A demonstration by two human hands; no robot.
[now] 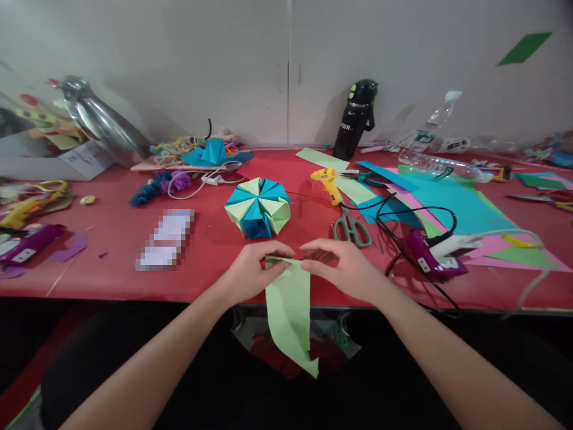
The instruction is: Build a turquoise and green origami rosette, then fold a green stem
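Note:
A strip of light green paper (289, 310) hangs over the table's front edge, its lower end curled. My left hand (255, 269) pinches the strip's top left corner between thumb and fingers. At the top right corner, my right hand (342, 266) grips the same strip with its thumb and fingers. Just beyond my hands sits a folded ball of blue and light green paper (258, 206). Grey-handled scissors (351, 230) lie beyond my right hand, beside a yellow glue gun (328, 184).
On the red table (210, 257), a blurred-out rectangle (165, 239) lies at left. Cables and a purple power strip (434, 257) are at right, near blue paper sheets (456, 203). A black bottle (356, 119) and a metal jug (105, 122) stand at the back.

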